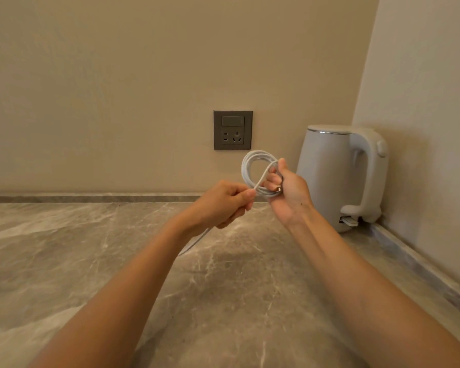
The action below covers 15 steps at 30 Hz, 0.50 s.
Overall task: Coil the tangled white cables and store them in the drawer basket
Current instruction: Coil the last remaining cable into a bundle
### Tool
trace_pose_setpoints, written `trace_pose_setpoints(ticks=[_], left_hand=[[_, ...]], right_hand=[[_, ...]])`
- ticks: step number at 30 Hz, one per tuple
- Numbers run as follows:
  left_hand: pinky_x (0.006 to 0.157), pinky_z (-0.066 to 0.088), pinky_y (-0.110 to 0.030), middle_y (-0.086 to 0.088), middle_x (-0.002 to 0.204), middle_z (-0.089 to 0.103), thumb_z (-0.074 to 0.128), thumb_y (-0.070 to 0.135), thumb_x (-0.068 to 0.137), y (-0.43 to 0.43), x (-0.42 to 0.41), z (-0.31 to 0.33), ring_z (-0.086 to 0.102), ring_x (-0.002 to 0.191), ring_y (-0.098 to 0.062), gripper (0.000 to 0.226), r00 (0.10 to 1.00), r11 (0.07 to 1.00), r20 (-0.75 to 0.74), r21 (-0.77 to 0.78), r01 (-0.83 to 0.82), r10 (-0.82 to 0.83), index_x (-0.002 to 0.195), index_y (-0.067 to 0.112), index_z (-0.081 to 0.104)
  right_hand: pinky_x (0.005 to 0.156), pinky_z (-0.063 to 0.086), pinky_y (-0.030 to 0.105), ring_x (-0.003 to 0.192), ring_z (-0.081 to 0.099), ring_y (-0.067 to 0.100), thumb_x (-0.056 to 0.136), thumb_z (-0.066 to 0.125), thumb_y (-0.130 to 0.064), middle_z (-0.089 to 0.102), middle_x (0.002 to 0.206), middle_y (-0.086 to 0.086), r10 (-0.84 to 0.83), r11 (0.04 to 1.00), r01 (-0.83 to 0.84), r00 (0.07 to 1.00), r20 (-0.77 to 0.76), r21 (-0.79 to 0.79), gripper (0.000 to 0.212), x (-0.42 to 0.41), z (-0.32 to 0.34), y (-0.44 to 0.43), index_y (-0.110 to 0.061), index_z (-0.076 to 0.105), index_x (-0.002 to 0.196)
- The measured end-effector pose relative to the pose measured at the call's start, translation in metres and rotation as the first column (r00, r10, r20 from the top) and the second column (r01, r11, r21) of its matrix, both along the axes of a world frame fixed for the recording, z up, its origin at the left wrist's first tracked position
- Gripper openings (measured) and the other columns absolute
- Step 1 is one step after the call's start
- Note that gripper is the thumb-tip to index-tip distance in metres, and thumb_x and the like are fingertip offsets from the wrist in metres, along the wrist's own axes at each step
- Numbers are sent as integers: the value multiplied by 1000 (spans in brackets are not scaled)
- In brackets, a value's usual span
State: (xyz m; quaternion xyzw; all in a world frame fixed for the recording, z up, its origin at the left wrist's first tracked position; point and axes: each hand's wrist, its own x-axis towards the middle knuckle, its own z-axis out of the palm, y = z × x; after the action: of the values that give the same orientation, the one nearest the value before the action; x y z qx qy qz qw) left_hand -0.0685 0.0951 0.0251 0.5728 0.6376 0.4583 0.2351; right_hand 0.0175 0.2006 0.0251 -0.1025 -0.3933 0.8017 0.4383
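My right hand (287,193) held the thin white cable (250,162), wound into a small round coil of several turns, above the grey-brown marbled stone countertop (91,261). Its fingers curled round one side of the loops, and a metal-tipped plug end sat by my fingertips. My left hand (223,204) pinched the free strand between thumb and forefinger just beside the coil, and the loose tail (197,241) ran down under my wrist to the counter. I judged the step to be laying on another turn. To do it well I had to feed the strand lightly, match each loop to those already made, let any twist roll out between my left fingers, and keep my right grip firm so nothing sprang loose. The pale grey electric kettle (329,176) stood near on the right, and I wanted the tail kept off it. The drawer basket was not in view
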Motion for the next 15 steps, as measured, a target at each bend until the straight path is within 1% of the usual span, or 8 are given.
trace_pose_setpoints(ticks=[3, 5, 6, 8, 10, 12, 13, 15], left_hand=[[36, 23, -15, 2, 46, 35, 39, 22, 100, -4, -5, -3, 24, 35, -5, 36, 995, 995, -94, -96, 28, -37, 66, 13, 47], [39, 29, -18, 1, 47, 38, 40, 21, 99, -4, -10, -7, 28, 35, -6, 35, 976, 992, -217, -126, -3, -25, 65, 14, 49], [43, 32, -20, 1, 47, 40, 42, 21, 98, -4, -13, -8, 31, 36, -6, 34, 958, 991, -287, -129, -34, -5, 65, 16, 50], [50, 36, -23, 2, 50, 46, 46, 23, 96, -3, -18, -8, 39, 42, -8, 33, 907, 986, -420, -128, -102, 39, 64, 18, 53], [58, 40, -24, 3, 55, 51, 51, 25, 93, -5, -23, -4, 45, 49, -9, 31, 869, 979, -488, -125, -161, 81, 64, 19, 55], [65, 43, -26, 4, 62, 55, 55, 20, 91, -8, -28, 0, 49, 57, -10, 26, 834, 972, -541, -116, -206, 112, 65, 20, 56], [67, 44, -28, 3, 66, 58, 56, 16, 90, -9, -31, 0, 51, 60, -11, 24, 806, 967, -579, -116, -227, 120, 66, 19, 58], [69, 45, -30, -4, 74, 65, 58, 12, 88, -10, -35, -1, 55, 66, -16, 16, 749, 956, -650, -125, -265, 123, 75, 13, 67]], right_hand=[[37, 26, 12, 33, 27, 3, 103, 34, -21, 32, 41, -6, 60, 996, -64, 996, -65, -58, 37, 4, 4, 4, -12, 41, 68], [36, 25, 12, 33, 28, 3, 102, 35, -18, 34, 42, -5, 129, 987, -137, 988, -83, -89, 34, 7, 5, 6, -11, 43, 70], [35, 26, 11, 33, 29, 3, 102, 36, -18, 36, 43, -5, 178, 979, -184, 982, -67, -93, 32, 7, 5, 6, -9, 44, 71], [34, 26, 10, 31, 29, 2, 101, 36, -17, 36, 41, -4, 285, 954, -284, 958, 5, -92, 31, 9, 6, 6, -8, 43, 71], [40, 27, 9, 31, 29, 2, 98, 38, -17, 35, 41, -4, 393, 919, -389, 914, 100, -57, 28, 12, 5, 6, -7, 43, 72], [53, 28, 13, 32, 30, 2, 90, 44, -21, 35, 40, -6, 485, 860, -510, 832, 271, 27, 22, 15, 3, 3, -7, 44, 73], [57, 27, 15, 32, 30, 2, 86, 45, -23, 35, 40, -6, 514, 823, -565, 782, 354, 53, 21, 16, 1, 1, -7, 45, 72], [58, 27, 15, 31, 28, 1, 87, 44, -24, 33, 40, -7, 543, 755, -653, 678, 496, 65, 26, 17, 0, -2, -8, 50, 68]])
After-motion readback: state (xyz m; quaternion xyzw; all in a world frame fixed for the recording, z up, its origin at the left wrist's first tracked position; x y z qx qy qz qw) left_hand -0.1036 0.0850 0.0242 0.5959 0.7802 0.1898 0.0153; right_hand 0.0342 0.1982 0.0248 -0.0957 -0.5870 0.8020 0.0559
